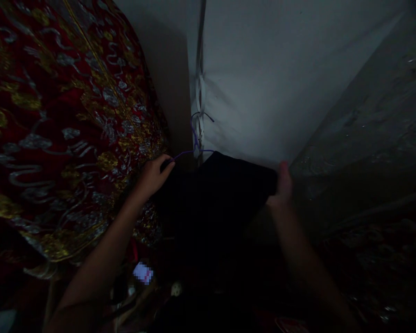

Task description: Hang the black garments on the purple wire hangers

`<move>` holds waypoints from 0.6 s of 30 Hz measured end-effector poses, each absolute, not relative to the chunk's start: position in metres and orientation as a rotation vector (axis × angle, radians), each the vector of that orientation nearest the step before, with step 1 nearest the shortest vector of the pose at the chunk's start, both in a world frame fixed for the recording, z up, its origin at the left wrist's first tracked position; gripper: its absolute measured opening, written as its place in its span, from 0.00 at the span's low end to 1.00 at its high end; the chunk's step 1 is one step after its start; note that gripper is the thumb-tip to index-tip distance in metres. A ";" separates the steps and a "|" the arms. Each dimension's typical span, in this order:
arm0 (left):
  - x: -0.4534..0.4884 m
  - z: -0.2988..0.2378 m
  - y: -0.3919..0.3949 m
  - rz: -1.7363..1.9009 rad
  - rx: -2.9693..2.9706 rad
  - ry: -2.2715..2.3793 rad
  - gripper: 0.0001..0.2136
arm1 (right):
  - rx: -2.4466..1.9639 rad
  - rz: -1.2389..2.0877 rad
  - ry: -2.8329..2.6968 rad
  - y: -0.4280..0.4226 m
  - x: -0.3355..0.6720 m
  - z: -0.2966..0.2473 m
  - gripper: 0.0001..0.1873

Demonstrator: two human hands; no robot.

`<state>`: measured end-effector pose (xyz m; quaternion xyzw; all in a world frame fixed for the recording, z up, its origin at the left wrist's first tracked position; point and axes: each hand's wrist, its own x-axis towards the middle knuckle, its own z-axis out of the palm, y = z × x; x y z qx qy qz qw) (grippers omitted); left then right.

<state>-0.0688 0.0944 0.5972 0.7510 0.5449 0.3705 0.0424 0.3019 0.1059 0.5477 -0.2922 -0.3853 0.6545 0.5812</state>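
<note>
A black garment [215, 199] hangs on a thin purple wire hanger [196, 138] in front of me, in very dim light. My left hand [154, 175] is closed on the garment's left shoulder, right by the hanger's arm. My right hand [282, 185] is closed on the garment's right shoulder edge, thumb up. The hanger's hook [201, 116] sits against a white vertical strip [200, 69] on the pale wall.
A red garment with gold and silver embroidery [55, 115] fills the left side, touching my left forearm. A clear plastic cover over another embroidered garment [367, 162] slopes down on the right. The pale wall [280, 69] is behind. Dark clutter lies below.
</note>
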 end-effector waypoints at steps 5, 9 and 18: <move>-0.051 0.607 0.107 1.320 2.253 1.664 0.12 | -0.478 1.584 -1.005 0.095 0.294 0.596 0.32; -0.038 0.611 0.103 1.506 2.096 1.517 0.12 | -0.540 1.638 -1.414 0.061 0.263 0.612 0.40; 0.018 0.575 0.033 0.901 2.153 0.941 0.13 | -0.698 1.000 -1.901 0.085 0.240 0.523 0.26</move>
